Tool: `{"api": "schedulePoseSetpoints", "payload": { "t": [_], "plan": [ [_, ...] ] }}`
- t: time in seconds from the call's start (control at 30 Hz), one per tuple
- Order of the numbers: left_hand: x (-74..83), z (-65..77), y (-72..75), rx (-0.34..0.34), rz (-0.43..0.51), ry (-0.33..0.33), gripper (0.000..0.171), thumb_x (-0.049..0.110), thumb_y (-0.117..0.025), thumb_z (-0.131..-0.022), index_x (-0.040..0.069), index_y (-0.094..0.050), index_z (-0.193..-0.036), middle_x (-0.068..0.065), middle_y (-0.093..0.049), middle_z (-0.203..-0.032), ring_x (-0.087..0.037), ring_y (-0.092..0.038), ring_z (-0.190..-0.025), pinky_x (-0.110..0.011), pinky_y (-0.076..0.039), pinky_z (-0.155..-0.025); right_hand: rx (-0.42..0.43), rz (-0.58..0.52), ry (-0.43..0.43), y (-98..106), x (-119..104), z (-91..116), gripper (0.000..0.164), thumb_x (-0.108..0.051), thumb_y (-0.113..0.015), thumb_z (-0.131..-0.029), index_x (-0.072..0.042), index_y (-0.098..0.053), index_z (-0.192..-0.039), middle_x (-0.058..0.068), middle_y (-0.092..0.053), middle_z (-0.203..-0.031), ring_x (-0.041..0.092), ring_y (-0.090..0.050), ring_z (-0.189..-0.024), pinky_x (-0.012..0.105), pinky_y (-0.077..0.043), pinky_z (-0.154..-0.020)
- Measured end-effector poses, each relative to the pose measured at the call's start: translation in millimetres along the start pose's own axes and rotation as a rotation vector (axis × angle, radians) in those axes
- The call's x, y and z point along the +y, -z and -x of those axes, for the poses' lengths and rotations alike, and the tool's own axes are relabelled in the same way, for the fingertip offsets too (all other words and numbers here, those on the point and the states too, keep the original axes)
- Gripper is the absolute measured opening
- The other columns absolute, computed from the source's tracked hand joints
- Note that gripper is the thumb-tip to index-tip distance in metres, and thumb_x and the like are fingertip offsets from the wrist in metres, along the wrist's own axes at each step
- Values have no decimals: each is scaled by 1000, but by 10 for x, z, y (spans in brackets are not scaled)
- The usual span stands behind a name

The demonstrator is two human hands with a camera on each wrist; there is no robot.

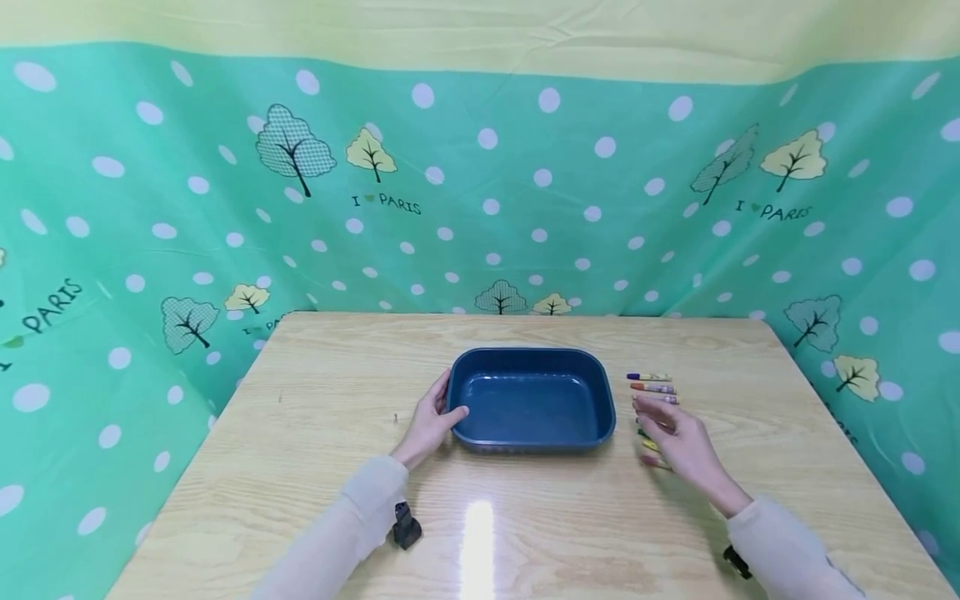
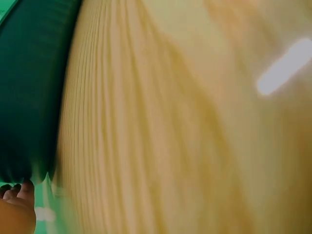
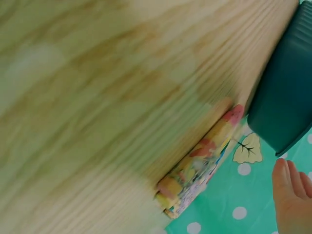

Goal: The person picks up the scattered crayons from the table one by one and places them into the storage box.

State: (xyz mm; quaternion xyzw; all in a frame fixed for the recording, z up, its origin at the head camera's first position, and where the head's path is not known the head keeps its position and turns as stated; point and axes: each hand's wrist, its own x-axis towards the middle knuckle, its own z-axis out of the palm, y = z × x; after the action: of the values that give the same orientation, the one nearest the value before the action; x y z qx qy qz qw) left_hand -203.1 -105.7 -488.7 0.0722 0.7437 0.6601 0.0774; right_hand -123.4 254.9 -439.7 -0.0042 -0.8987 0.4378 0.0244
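Observation:
A dark blue rectangular basin (image 1: pixel 532 404) stands on the table. My left hand (image 1: pixel 431 423) grips its left side, thumb over the rim and fingers along the outer wall. In the left wrist view, fingertips meet the end of the basin (image 2: pixel 34 87). To the basin's right, several crayons lie in a column, among them a purple-tipped crayon (image 1: pixel 649 377) and an orange crayon (image 1: pixel 653 388). Over the nearer ones hovers my right hand (image 1: pixel 684 442), hiding part of the column. The right wrist view has its fingers extended, apart from the pink-tipped crayon (image 3: pixel 204 151) with a printed wrapper.
The light wooden table (image 1: pixel 337 375) reaches back to a green dotted cloth (image 1: pixel 525 250) that hangs behind and at both sides. A bright light reflection falls on the wood in front of the basin. Small black devices (image 1: pixel 406 527) are worn under both wrists.

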Motion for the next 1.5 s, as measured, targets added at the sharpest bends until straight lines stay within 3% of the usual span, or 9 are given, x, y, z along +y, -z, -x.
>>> {"api": "schedulePoseSetpoints", "payload": {
  "t": [0.2, 0.37, 0.5, 0.63, 0.7, 0.87, 0.93, 1.33, 1.5],
  "plan": [
    [-25, -8, -47, 59, 37, -17, 70, -5, -54, -81, 1, -24, -144, -24, -28, -146, -38, -36, -129, -46, -35, -105, 14, 8, 79, 67, 68, -5, 34, -16, -53, -92, -6, -56, -124, 16, -61, -120, 24, -61, -104, 14, -52, -78],
    [-20, 16, -73, 81, 50, -6, 68, -7, -52, -82, 1, -24, -144, -23, -29, -146, -38, -35, -130, -47, -33, -106, 53, 29, 171, 206, 164, -116, 30, -14, -56, -90, -4, -60, -119, 17, -63, -114, 1, -61, -96, 8, -50, -73],
    [-14, 24, -75, 90, 37, 2, 67, -7, -51, -82, 2, -25, -144, -23, -29, -145, -38, -36, -129, -47, -34, -105, 73, 34, 177, 334, 266, -303, 32, -17, -57, -90, 0, -60, -117, 19, -63, -113, -11, -56, -91, 3, -47, -74],
    [4, 25, -57, 95, 42, 21, 68, -7, -53, -82, 1, -25, -143, -24, -29, -145, -39, -36, -129, -47, -34, -105, 53, 44, 148, 433, 375, -532, 32, -14, -56, -90, 1, -59, -117, 21, -62, -114, 2, -61, -95, 11, -52, -76],
    [30, 25, -47, 97, 42, 37, 68, -6, -54, -82, 1, -25, -143, -24, -29, -146, -39, -35, -130, -46, -34, -105, 51, 32, 172, 450, 563, -688, 31, -17, -57, -90, -3, -61, -117, 14, -65, -111, 2, -61, -94, 11, -52, -73],
    [108, 27, -25, 76, 51, 54, 68, -4, -56, -82, 1, -25, -143, -25, -27, -146, -39, -32, -131, -46, -33, -106, 2, 62, 113, 471, 716, -913, 32, -14, -56, -90, -4, -59, -120, 14, -63, -115, 22, -61, -103, 30, -55, -81],
    [105, 22, -21, 73, 52, 57, 69, -4, -57, -82, 2, -26, -143, -24, -27, -146, -39, -32, -131, -45, -33, -106, -33, 95, 54, 479, 649, -936, 33, -7, -56, -89, 1, -57, -121, 21, -59, -119, 35, -57, -107, 39, -52, -86],
    [22, -15, -59, 97, 55, 47, 66, -6, -53, -83, 2, -27, -143, -24, -28, -146, -38, -34, -130, -45, -33, -106, -94, 83, -91, 422, 845, -1165, 36, -15, -64, -85, 0, -60, -117, 20, -62, -114, 34, -57, -106, 46, -47, -92],
    [15, -6, -78, 117, 55, 51, 65, -7, -52, -83, 3, -28, -143, -24, -29, -145, -38, -35, -130, -45, -35, -105, -133, 84, -127, 374, 901, -1221, 34, -14, -65, -83, 0, -62, -114, 16, -65, -110, 28, -60, -102, 44, -48, -92]
  ]
}}
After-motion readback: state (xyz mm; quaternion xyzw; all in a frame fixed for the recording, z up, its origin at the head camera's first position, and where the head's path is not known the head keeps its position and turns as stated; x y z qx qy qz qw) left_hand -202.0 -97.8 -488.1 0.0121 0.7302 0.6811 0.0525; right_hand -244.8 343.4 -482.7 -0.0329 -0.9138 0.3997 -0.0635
